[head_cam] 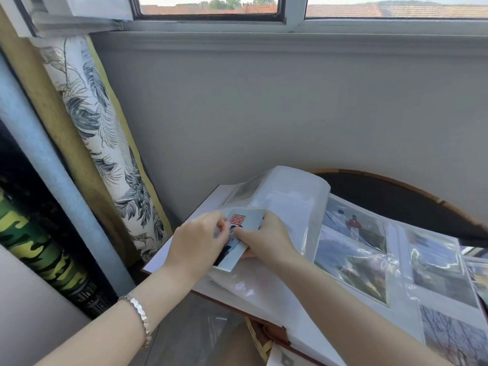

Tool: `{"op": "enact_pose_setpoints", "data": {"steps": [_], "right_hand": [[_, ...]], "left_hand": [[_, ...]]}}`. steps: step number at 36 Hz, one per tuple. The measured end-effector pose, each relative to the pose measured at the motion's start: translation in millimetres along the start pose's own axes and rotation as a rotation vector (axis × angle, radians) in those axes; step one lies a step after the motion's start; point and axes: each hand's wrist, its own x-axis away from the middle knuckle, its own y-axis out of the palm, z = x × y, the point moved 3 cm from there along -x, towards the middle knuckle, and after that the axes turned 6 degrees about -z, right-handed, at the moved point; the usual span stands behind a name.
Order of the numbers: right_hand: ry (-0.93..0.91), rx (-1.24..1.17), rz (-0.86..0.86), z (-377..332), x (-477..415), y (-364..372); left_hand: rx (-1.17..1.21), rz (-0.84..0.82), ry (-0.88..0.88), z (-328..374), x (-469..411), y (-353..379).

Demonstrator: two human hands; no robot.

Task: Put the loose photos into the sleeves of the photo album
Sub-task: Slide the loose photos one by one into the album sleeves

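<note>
An open photo album lies at the lower right, its pages made of clear plastic sleeves. One page curls upward in the middle. A loose photo with a red mark on pale blue is held tilted over the left page. My left hand pinches the photo's left edge and the sleeve film beside it. My right hand grips the photo from the right, thumb on top. Whether the photo's upper end is inside a sleeve is unclear. The right page holds several filled photos.
A grey wall and a window stand behind the album. A leaf-patterned curtain hangs at the left, touching the album's corner. A dark round wicker-rimmed table lies under the album's far side. My left wrist wears a silver bracelet.
</note>
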Motion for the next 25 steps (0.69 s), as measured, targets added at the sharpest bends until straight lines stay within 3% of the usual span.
{"op": "enact_pose_setpoints", "data": {"steps": [7, 13, 17, 25], "right_hand": [[0.116, 0.107, -0.225, -5, -10, -2], [0.195, 0.001, -0.138, 2, -17, -18], [0.217, 0.061, -0.107, 8, -27, -7], [0.311, -0.226, -0.293, -1, -21, 4]], "left_hand": [[0.105, -0.089, -0.166, -13, -2, -3], [0.131, -0.119, -0.186, -12, 0, 1], [0.150, -0.096, -0.193, -13, -3, 2], [0.126, -0.220, -0.231, -21, 1, 11]]}}
